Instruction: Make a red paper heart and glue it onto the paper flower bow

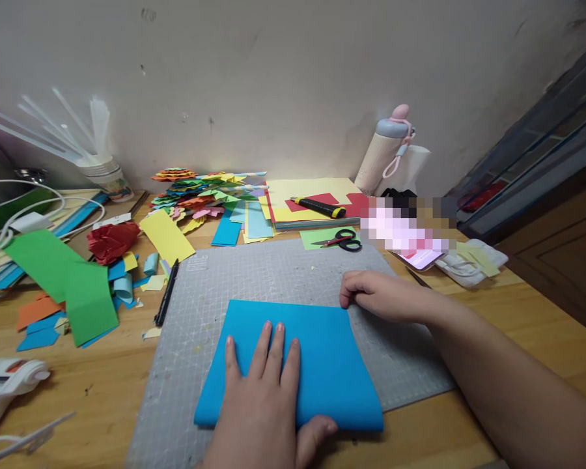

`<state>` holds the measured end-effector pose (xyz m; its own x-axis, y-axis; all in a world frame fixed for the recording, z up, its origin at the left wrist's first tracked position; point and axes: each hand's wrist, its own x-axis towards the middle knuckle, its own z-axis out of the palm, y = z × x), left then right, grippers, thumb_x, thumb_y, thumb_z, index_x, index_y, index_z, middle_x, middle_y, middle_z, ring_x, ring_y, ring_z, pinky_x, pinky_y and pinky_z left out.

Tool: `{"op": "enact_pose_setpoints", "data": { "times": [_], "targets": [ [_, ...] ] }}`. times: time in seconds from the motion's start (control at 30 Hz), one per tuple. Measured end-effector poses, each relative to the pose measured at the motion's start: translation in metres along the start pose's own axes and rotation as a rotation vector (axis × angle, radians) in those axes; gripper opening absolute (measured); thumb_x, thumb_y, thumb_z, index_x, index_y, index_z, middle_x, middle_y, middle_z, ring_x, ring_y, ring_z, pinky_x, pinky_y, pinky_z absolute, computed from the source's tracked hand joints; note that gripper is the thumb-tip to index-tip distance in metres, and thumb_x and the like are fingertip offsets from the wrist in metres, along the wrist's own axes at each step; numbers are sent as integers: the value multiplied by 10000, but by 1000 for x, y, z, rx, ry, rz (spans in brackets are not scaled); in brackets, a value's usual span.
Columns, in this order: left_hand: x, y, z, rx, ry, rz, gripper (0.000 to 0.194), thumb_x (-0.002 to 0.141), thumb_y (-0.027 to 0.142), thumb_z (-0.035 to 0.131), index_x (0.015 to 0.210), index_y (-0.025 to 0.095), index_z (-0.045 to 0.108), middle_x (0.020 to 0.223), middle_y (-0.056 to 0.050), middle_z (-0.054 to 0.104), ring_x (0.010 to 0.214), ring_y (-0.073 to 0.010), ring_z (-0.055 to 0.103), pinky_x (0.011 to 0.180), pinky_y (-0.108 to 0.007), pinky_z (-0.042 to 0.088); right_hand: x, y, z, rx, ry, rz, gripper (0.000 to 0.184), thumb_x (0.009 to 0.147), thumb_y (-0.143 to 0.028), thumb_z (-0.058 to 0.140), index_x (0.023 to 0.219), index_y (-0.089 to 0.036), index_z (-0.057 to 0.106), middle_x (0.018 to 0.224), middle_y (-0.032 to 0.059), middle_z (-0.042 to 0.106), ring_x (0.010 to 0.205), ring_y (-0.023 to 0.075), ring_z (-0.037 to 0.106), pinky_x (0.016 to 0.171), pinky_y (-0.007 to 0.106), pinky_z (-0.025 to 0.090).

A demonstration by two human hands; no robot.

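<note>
Beyond both sets of fingers, a pale, scuffed wall rises behind a wooden tabletop busy with coloured paper. Nearest the person lies a grey cutting mat, and on it, right beneath the fingers of the left hand, rests a sheet of blue paper, its near edge rounded like a soft fold. Those fingers are spread flat on the sheet, grasping nothing, with the thumb stretched out near the rounded edge. The right hand is at the paper's far right corner, its fingers curled in; from where I stand, I can't tell whether they pinch the corner.

Just beyond the right fingers, black-handled scissors lie on a light green piece, and farther off, a yellow-and-black cutter sits on a stack of papers. To the left of the left fingers I see a black pen at the mat's edge, then bent green paper and a red crumpled paper. A bottle leans well beyond the right fingers.
</note>
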<state>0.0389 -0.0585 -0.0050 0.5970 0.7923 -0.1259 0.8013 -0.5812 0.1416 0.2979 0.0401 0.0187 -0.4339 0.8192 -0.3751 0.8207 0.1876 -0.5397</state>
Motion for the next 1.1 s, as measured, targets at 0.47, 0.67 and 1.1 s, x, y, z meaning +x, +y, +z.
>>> {"op": "enact_pose_setpoints", "data": {
  "times": [0.47, 0.67, 1.1],
  "targets": [
    [1, -1, 1, 16, 44, 29, 778, 879, 680, 236, 1390, 122, 421, 1441, -221, 322, 1319, -471, 331, 882, -839, 258, -1, 0, 1, -3, 10, -9, 322, 721, -14, 404, 794, -201, 656, 938, 39, 641, 909, 198, 576, 862, 326, 409],
    [1, 0, -2, 16, 10, 28, 789, 881, 685, 200, 1397, 125, 407, 1449, -212, 284, 1331, -452, 309, 901, -825, 256, 0, -1, 1, -9, 3, -4, 313, 725, -31, 408, 808, -204, 656, 948, 37, 642, 909, 200, 577, 855, 326, 409],
    [2, 0, -2, 3, -10, 34, 783, 875, 674, 272, 1397, 105, 401, 1442, -239, 307, 1332, -460, 313, 904, -832, 238, 0, -2, 0, -24, 3, -23, 312, 724, -18, 400, 796, -192, 648, 936, 45, 632, 899, 191, 568, 854, 312, 406]
  ]
}}
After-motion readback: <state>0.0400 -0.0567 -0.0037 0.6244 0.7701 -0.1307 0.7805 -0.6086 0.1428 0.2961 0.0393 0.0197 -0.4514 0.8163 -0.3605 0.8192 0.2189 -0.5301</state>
